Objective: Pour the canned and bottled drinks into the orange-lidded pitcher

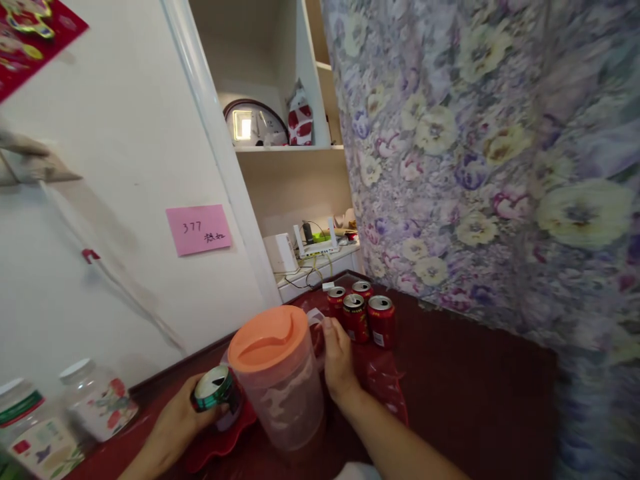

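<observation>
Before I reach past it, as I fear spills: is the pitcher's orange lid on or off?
On: the orange lid covers the top of the pitcher. Whether it is fastened tight, I cannot tell.

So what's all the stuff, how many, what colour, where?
Pitcher: 1, clear, orange lid, centre
Lone can: 1, green, pitcher's left
Grouped cans: 4, red, pitcher's right
Tray: count unclear, red, beside pitcher
Table: 1, maroon, below
Jars: 2, clear, lower left
Note: 1, pink, wall
Decoration: 1, red, wall
Cord: 1, white, wall
Shelves: several, white, back
Rimmed oval: 1, white, upper shelf
Unclear item: 1, red-and-white, upper shelf
Router, box: 1 each, white, lower shelf
Curtain: 1, purple floral, right
Left hand: 1, gripping lone can
Right hand: 1, pitcher's handle
</observation>
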Demonstrator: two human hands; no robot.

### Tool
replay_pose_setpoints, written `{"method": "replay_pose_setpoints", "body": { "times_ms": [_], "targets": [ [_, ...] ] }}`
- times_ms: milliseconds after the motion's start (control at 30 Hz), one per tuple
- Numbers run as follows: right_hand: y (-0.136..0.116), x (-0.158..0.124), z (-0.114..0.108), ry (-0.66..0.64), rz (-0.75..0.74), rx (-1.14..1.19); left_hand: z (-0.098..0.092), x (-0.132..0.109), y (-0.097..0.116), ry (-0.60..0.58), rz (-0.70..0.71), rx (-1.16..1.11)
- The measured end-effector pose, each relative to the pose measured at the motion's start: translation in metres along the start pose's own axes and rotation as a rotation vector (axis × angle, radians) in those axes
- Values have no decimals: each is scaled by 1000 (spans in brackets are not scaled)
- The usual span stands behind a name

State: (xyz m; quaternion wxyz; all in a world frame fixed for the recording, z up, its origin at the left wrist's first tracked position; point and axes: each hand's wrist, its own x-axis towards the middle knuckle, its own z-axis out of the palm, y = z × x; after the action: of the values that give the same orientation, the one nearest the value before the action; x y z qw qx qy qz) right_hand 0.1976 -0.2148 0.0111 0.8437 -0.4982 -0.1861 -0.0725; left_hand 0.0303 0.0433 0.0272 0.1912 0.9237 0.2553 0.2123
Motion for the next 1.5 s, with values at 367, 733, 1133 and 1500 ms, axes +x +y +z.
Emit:
{"method": "replay_pose_setpoints", "body": {
  "times_ms": [367, 733, 1133, 1500],
  "targets": [
    [-8, 0, -6, -25, -83, -78, -6, -11, 23, -12, -49, -80],
    [-28, 2, -14, -6, -477, -137, -34, -30, 26, -20, -38, -176],
    [-120, 17, -12, 201, -400, 59, -65, -76, 37, 21, -25, -177],
    [-131, -22, -130, 30, -90, -419, -25, -127, 110, -152, 129, -330]
  ]
}}
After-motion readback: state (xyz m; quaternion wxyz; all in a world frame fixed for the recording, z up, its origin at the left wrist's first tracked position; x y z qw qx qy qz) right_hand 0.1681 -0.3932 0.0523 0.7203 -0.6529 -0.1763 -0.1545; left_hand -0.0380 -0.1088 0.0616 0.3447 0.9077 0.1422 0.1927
